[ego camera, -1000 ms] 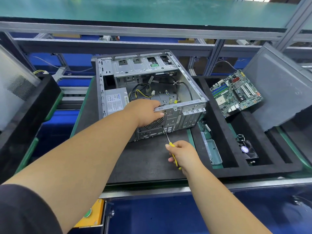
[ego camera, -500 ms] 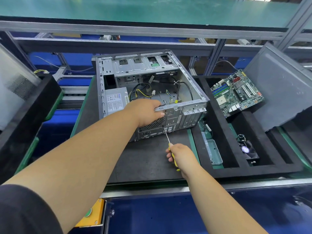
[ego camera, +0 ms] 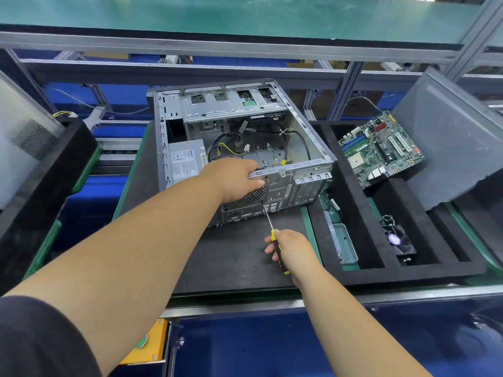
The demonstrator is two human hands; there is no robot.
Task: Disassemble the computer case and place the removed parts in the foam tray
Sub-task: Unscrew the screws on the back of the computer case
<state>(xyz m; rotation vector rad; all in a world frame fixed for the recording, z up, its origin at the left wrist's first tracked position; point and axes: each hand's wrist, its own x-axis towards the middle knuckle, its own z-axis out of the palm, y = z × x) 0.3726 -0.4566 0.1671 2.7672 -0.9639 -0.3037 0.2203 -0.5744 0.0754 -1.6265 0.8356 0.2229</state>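
Board point(ego camera: 379, 148) and fan point(ego camera: 398, 239) lay in the tray point(ego camera: 381, 270); PSU point(ego camera: 185, 160) remained in the case point(ego camera: 285, 186), left hand point(ego camera: 235, 179) fingers gripping its rim, right hand point(ego camera: 294, 250) fingers curled round the screwdriver point(ego camera: 272, 227).

This is a factory workstation on an electronics disassembly line. The landmark is the open grey sheet-metal computer case point(ego camera: 239, 148), lying on a dark rubber work mat point(ego camera: 234, 257). Behind the case run grey aluminium frame rails point(ego camera: 245, 69), and above them a long green-topped shelf point(ego camera: 217, 12). Right of the case sits a black foam tray with cut compartments point(ego camera: 364, 273), holding a green motherboard point(ego camera: 381, 148), a small black fan point(ego camera: 397, 240) and a grey flat side panel point(ego camera: 451, 137). Left of the case stands another black foam tray point(ego camera: 40, 186). Below the case, under the bench's metal edge, is a yellow button box point(ego camera: 147, 346).
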